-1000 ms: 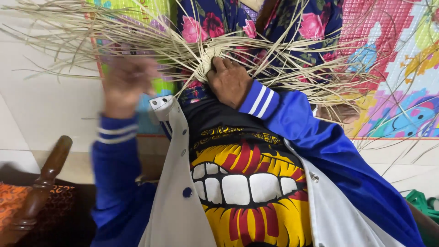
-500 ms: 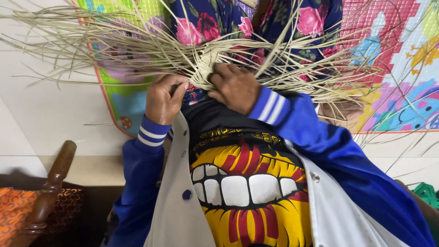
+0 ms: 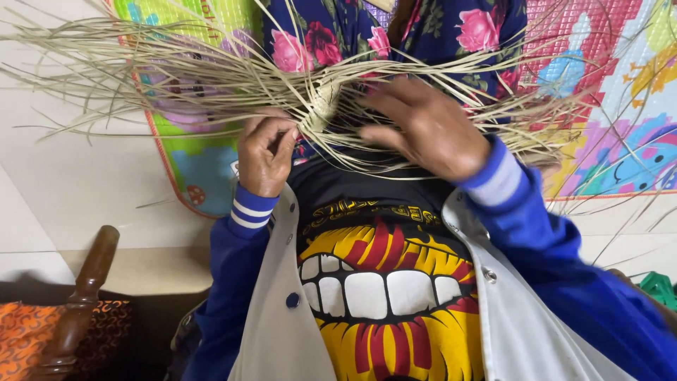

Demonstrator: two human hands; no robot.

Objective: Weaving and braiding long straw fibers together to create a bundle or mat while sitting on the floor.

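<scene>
Left hand (image 3: 264, 156) fingers curled, pinching pale straw strips (image 3: 141, 67) beside the woven knot (image 3: 323, 99) to steady it | right hand (image 3: 423, 127) fingers spread, blurred, over strands | knot held above lap, before floral fabric (image 3: 317, 35).

- I saw a pale tiled floor (image 3: 70, 183) along the left edge.
- A bright patchwork play mat (image 3: 606, 77) covered the floor at the upper right.
- A dark turned wooden post (image 3: 81, 296) stood lower left, beside orange patterned fabric (image 3: 21, 331).
</scene>
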